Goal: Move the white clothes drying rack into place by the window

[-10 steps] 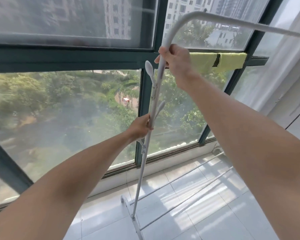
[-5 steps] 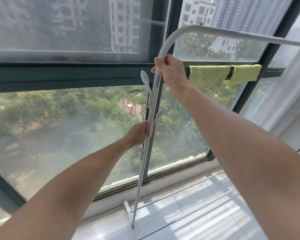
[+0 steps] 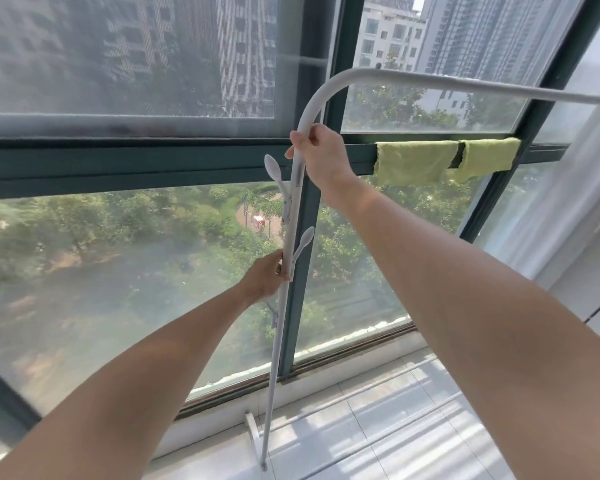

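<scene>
The white clothes drying rack (image 3: pixel 274 368) stands upright right in front of the window (image 3: pixel 118 271). Its left post rises from a foot on the tiled floor and bends into a top bar running off to the right. My right hand (image 3: pixel 321 155) is shut on the post just below the bend. My left hand (image 3: pixel 267 275) grips the same post lower down, beside a leaf-shaped hook. The rack's lower rails lie along the floor close to the window sill.
A dark green window frame (image 3: pixel 153 161) crosses the view, with a yellow-green cloth (image 3: pixel 413 162) draped over its bar at the right. A white curtain (image 3: pixel 575 188) and white cabinet fronts stand at the far right. White floor tiles (image 3: pixel 378 441) lie below.
The rack's foot has come closer to the window sill, and the post stands closer to the glass. Both hands have kept their grip on the post.
</scene>
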